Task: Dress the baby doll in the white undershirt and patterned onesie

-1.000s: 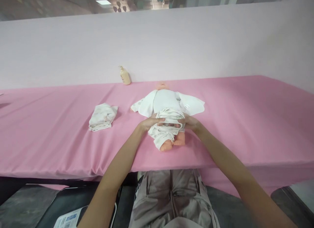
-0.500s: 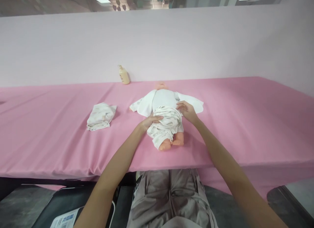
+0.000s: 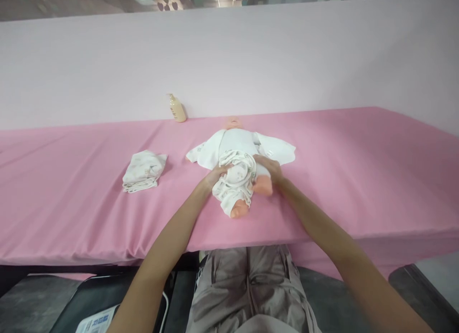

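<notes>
- One pink-covered bench [image 3: 358,180], left end cut off.
- One doll [image 3: 234,141], supine on it; head indistinct.
- One bunched garment [image 3: 239,174], over the doll's hips and one leg.
- One folded cloth [image 3: 144,170], leftward.
- Two hands: left hand [image 3: 218,174] pinching the garment, fingers partly hidden; right hand [image 3: 271,167] by a blurred foot [image 3: 263,185], grip indeterminable.
- One bottle [image 3: 177,110], behind.

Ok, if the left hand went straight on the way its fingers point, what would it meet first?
The bunched white cloth on the doll: the left hand appears to touch it, though exact depth is hard to judge.
</notes>
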`<state>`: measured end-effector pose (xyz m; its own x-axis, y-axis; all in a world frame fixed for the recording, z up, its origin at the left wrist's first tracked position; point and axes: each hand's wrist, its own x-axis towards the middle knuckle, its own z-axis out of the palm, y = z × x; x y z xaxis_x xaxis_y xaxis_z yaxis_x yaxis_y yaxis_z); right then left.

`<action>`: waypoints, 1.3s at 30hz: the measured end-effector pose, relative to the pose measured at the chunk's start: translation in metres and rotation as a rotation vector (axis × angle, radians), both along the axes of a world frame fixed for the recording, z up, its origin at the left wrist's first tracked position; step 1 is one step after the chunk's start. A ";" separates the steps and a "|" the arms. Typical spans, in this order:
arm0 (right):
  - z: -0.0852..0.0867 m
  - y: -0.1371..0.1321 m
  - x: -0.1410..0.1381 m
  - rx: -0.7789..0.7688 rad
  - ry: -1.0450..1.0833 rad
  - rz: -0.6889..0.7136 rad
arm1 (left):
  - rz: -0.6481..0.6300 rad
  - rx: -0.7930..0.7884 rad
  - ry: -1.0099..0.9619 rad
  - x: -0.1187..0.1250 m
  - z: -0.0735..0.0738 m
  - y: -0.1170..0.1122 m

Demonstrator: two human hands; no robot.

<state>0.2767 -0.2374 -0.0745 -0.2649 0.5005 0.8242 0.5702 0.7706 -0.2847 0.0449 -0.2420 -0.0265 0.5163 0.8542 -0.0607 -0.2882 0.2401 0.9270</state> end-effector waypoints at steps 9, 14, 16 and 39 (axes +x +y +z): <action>0.025 -0.015 -0.024 -0.331 0.168 -0.345 | -0.337 0.787 0.567 -0.006 0.047 -0.026; 0.022 -0.014 -0.023 -0.246 -0.056 -0.376 | -0.335 1.300 0.757 0.005 0.073 -0.060; 0.018 -0.014 -0.019 -0.193 -0.096 -0.336 | -0.223 1.409 0.731 0.005 0.077 -0.064; 0.039 -0.029 -0.028 -0.529 0.246 -0.237 | 0.455 1.206 0.367 0.019 0.014 -0.032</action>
